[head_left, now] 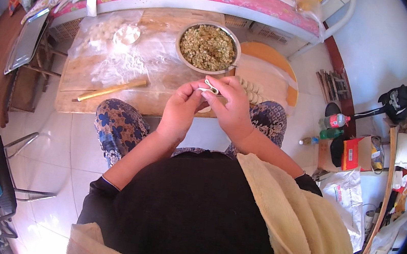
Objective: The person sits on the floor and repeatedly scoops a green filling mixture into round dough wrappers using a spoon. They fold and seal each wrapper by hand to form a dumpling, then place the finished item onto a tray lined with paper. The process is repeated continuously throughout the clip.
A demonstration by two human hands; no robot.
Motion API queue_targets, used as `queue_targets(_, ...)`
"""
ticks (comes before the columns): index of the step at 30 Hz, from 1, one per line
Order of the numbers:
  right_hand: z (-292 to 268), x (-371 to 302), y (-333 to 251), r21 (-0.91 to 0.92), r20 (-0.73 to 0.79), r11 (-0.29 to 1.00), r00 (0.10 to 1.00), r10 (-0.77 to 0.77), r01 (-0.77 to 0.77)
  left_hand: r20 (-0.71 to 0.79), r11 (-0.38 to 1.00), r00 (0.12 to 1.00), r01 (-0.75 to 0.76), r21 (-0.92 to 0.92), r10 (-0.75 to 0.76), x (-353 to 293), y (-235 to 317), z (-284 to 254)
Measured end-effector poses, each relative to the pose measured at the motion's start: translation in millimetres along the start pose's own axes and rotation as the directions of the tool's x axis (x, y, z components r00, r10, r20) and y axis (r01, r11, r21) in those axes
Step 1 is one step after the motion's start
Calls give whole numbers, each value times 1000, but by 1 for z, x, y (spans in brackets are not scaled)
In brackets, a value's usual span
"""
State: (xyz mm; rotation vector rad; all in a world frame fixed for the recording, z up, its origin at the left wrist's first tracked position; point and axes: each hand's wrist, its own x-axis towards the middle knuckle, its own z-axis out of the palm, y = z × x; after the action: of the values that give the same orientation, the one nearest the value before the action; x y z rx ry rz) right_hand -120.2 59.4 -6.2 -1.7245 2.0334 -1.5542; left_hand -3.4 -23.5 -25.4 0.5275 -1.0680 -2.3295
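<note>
A dumpling [210,88] with a folded, pale wrapper is held between my two hands over the near edge of the low wooden table. My left hand [180,108] pinches one side of it, and my right hand [233,105] closes on the other with thumb and forefinger. The wrapper's edge shows as a curved loop; its inside is mostly hidden by fingers. Just beyond the hands stands a steel bowl [177,50] of chopped green filling [208,47]. Several shaped dumplings [250,88] lie in rows to the right, partly behind my right hand.
A rolling pin [112,90] lies on the floured wooden table [72,91], left of my hands. Farther back are a white dish [126,35] and small dough pieces [104,30]. A round yellow board [294,85] is at right. Bottles [337,121] and boxes stand by the right wall.
</note>
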Motion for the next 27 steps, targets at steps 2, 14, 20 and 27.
queue_targets(2,1,2,5,-55,-8,997,998,-55,55,28,983,996,-88,161,84,0,-4,-8)
queue_targets(14,-12,27,-4,-205,40,932,954,-299,300,145,959,969,-222,175,198,0,12,-4)
queue_targets(20,-27,25,0,-135,179,950,950,-256,281,202,984,967,-171,56,157,-7,5,12)
queue_targets(27,-30,10,-1,-51,172,975,964,-205,216,284,962,956,142,-235,-72,-13,1,13)
